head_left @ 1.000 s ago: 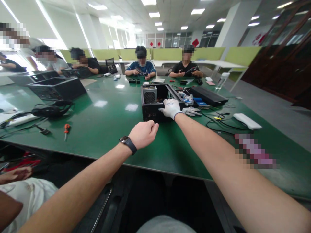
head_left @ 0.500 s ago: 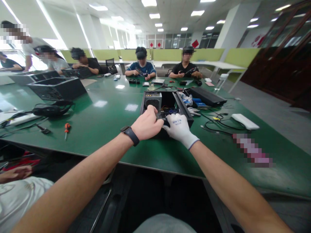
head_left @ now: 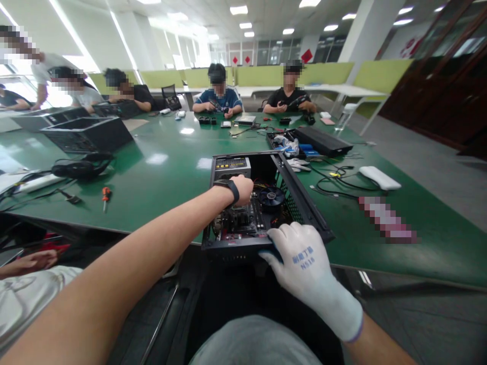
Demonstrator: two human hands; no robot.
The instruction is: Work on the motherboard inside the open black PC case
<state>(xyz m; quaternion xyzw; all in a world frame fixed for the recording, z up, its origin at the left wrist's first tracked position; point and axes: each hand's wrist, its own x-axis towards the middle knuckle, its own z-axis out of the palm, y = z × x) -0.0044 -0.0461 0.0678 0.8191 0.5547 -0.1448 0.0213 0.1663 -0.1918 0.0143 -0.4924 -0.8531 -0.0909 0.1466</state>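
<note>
An open black computer case (head_left: 304,203) lies on the green table (head_left: 163,187), its near end overhanging the front edge. Inside show a power supply (head_left: 231,165), a round cooler fan (head_left: 271,195) and the motherboard (head_left: 243,220). My bare left hand (head_left: 242,188), with a black watch on the wrist, reaches into the case beside the power supply; its fingers are curled and what they hold is hidden. My right hand (head_left: 300,256), in a white glove, grips the near edge of the case.
An orange-handled screwdriver (head_left: 105,193), black headphones (head_left: 81,167) and another open case (head_left: 87,133) lie to the left. Right of my case are white gloves (head_left: 300,163), black cables (head_left: 335,185), a flat black panel (head_left: 323,141) and a white strip (head_left: 379,177). Several people sit opposite.
The case has slid toward me to the table's front edge. My right hand shifted from its far side to its near edge. My left hand moved into the case.
</note>
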